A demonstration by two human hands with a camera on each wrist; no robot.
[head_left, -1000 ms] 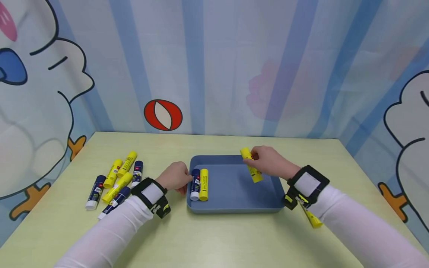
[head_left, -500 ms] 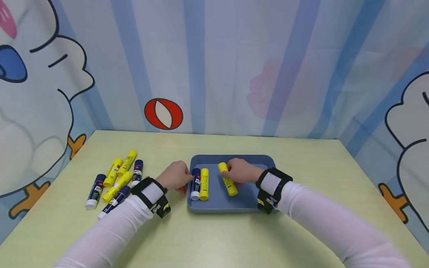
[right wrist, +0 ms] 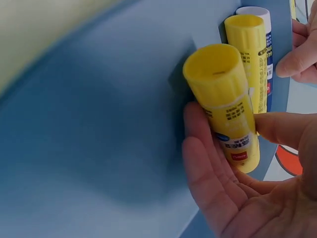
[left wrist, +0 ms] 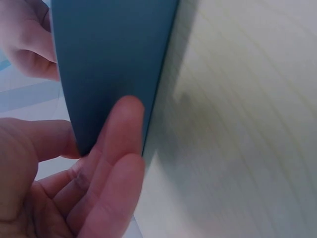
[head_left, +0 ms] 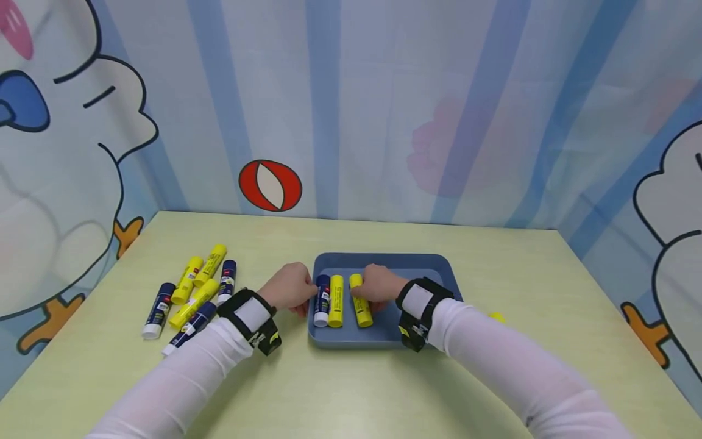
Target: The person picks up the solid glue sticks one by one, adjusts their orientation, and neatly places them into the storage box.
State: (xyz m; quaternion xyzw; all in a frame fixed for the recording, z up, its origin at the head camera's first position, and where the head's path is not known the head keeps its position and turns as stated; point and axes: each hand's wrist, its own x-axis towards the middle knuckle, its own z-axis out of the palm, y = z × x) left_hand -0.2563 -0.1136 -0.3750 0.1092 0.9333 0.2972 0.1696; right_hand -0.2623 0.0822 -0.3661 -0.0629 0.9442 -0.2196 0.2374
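Observation:
My right hand (head_left: 381, 285) holds a yellow glue stick (head_left: 360, 308) over the tray's left half, thumb on one side and fingers on the other in the right wrist view. The blue-grey tray (head_left: 384, 343) lies lengthwise on the table. At its left end, a navy glue stick (head_left: 322, 302) with a white cap and a second yellow glue stick (head_left: 336, 303) lie side by side. My left hand (head_left: 286, 288) pinches the tray's left rim; in the left wrist view its thumb is at the edge and its fingers are against the outer wall (left wrist: 111, 54).
Left of the tray lies a loose group of yellow glue sticks (head_left: 194, 305) and navy glue sticks (head_left: 158, 311), one partly behind the left sleeve. Another yellow object (head_left: 496, 317) peeks out behind the right sleeve. A printed curtain (head_left: 373, 122) hangs behind the table.
My right hand has carried the yellow glue stick leftward and lower, from the tray's right end to near the two sticks inside. My left hand has stayed at the rim.

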